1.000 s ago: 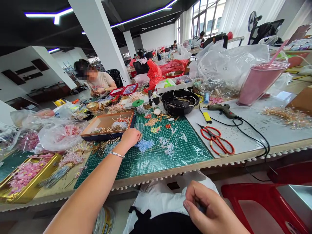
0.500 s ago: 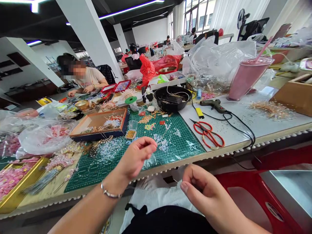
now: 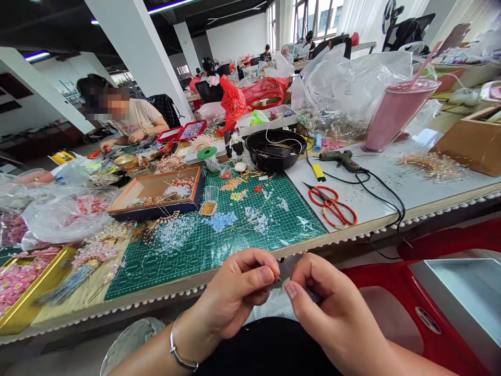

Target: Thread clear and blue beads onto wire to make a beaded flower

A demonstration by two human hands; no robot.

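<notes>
My right hand (image 3: 332, 308) is closed in a pinch on a thin wire (image 3: 279, 279), whose end sticks out toward the left. Thumb and forefinger of my left hand (image 3: 242, 292) are pressed together at that end. Whether a small bead is between them is too small to tell. Both hands are close together over my lap, in front of the table edge. Beyond them on the green cutting mat (image 3: 235, 245) lie pale blue petal-like pieces (image 3: 219, 221), whitish-lilac pieces (image 3: 257, 219), clear beads (image 3: 176, 232) and a small box of gold beads (image 3: 209, 208).
Red-handled scissors (image 3: 332, 204), a glue gun (image 3: 342, 160) with its cable and a pink drink cup (image 3: 401, 115) stand or lie at right. A black bowl (image 3: 276, 151) is behind the mat. A co-worker (image 3: 136, 117) sits at far left. A red chair (image 3: 383, 303) is beside me.
My left hand has come from above the mat down and right to meet the right hand at the wire's end. The right hand stays nearly in place. The view has shifted slightly.
</notes>
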